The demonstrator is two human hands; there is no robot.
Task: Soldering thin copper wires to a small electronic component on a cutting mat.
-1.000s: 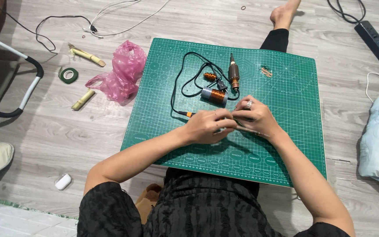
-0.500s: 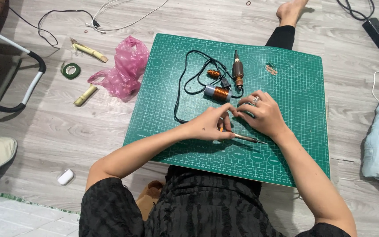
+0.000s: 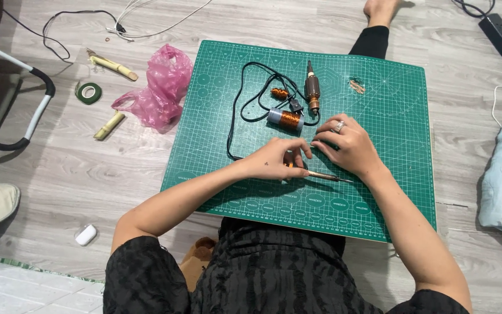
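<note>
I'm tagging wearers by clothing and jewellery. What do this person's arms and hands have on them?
Both forearms are bare. Short black sleeves of a crinkled top end above the elbows. The right hand wears a silver ring on one of its fingers; the left hand shows no ring, watch or glove.

Matt green rubbery cutting mat (image 3: 379, 192), shiny copper-wire coil (image 3: 289, 120), crinkly pink plastic bag (image 3: 161, 87), grey wood-grain floor (image 3: 88, 174)

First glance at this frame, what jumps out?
The big green cutting mat on the wood floor, with the left hand and right hand close together at its middle over a thin soldering-iron-like tool. Just beyond the hands sit a copper-wound coil, a motor armature and a looped black cable. Left of the mat, a crumpled pink plastic bag stands out.
</note>
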